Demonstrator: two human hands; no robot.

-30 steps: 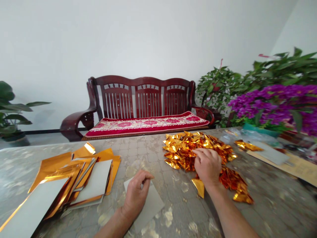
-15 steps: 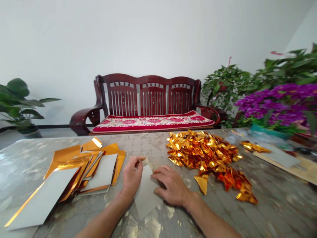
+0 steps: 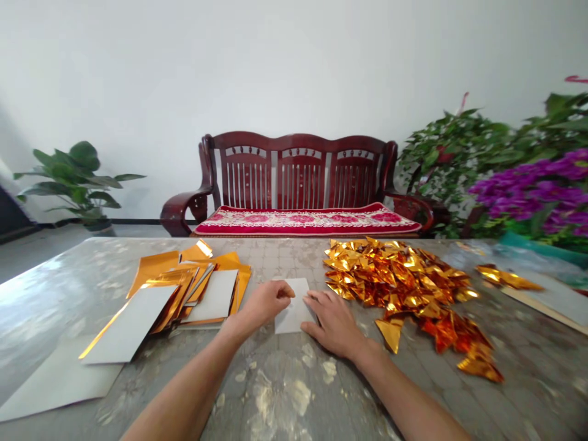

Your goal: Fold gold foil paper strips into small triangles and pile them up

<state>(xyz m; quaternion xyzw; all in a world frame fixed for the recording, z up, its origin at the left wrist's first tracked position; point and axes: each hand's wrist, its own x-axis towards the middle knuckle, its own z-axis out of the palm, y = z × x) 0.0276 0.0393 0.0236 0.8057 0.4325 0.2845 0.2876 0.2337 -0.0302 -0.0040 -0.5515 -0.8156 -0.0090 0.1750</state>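
A small sheet of foil paper (image 3: 294, 320), pale side up, lies on the table in front of me. My left hand (image 3: 270, 301) is over its left part, fingers curled in with the tips together; whatever they may pinch is hidden. At the sheet's right edge rests my right hand (image 3: 334, 321), fingers stretched out and thumb apart, the tips touching the paper. To the right is a heap of folded gold foil pieces (image 3: 395, 269), pointed in shape. On the left lies a loose stack of gold foil sheets (image 3: 158, 267), some showing their pale backs.
The patterned table (image 3: 257, 392) spans the foreground. A larger pale sheet (image 3: 64, 376) lies at its left front. Clear plastic and card (image 3: 563, 297) sit at the right. Beyond stands a dark red wooden bench (image 3: 301, 165); a potted plant (image 3: 82, 177) and purple flowers (image 3: 542, 193) flank it.
My view has turned slightly left. The pale sheet looks shorter now and lies squarer under my hands. My left hand has moved down over it, its fingers curled closer together.
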